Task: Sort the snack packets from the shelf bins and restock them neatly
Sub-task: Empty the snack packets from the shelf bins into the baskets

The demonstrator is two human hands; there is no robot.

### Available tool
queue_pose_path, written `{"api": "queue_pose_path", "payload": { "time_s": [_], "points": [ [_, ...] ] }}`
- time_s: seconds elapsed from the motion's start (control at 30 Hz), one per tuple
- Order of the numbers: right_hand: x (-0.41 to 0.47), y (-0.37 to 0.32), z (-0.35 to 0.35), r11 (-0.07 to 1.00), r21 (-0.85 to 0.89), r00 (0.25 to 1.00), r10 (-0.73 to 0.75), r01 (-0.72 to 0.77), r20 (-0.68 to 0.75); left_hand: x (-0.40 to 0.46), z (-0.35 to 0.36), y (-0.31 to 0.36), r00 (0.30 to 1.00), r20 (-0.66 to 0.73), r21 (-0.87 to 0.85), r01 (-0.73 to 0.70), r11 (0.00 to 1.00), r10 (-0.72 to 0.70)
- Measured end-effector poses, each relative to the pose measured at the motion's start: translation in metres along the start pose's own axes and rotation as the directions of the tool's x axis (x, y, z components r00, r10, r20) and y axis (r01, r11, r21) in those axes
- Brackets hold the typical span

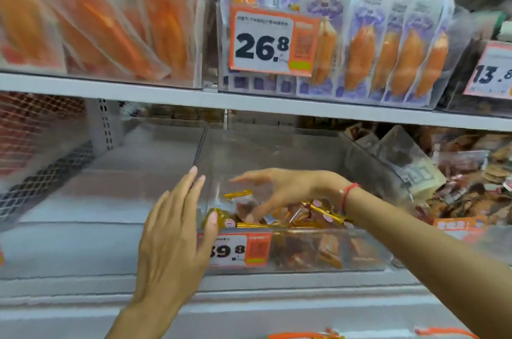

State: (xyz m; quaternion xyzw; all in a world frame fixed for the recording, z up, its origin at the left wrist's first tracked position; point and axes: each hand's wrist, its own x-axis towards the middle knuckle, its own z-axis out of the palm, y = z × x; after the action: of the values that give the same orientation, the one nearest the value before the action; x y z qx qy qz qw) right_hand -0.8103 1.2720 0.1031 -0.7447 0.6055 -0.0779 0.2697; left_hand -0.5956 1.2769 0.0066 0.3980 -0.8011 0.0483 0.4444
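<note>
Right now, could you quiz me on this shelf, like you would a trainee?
1. True or false: the right hand reaches into the clear bin holding gold-wrapped snack packets.
2. Which price tag hangs on the upper shelf above that bin? A) 26.8 B) 45.5 C) 10.0
3. Fill in: the left hand rests open against the bin's ____ corner.

Key: 1 true; 2 A, the 26.8 tag; 3 front left.

Snack packets (299,216) in clear bin (304,261), price tag (238,250) on its front
</note>
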Motion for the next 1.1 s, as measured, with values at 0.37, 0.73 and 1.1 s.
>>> {"api": "queue_pose_path", "payload": {
  "time_s": [0.37, 0.73, 1.1],
  "points": [
    [0.084, 0.028, 0.037, 0.989, -0.138, 0.986, -0.036, 0.058, 0.163, -0.001, 0.009, -0.006, 0.997, -0.075, 0.003, 0.0, 1.0, 0.0],
    [0.015, 0.028, -0.008, 0.998, -0.015, 0.874, -0.061, 0.061, -0.483, -0.002, 0.0, 0.0, 0.998, 0.049, 0.034, 0.032, 0.999, -0.034],
    [-0.18, -0.032, -0.001, 0.967, -0.142, 0.694, -0.25, 0.21, -0.675, 0.003, -0.013, 0.001, 0.972, 0.228, 0.069, 0.031, 0.997, -0.046]
  ]
}}
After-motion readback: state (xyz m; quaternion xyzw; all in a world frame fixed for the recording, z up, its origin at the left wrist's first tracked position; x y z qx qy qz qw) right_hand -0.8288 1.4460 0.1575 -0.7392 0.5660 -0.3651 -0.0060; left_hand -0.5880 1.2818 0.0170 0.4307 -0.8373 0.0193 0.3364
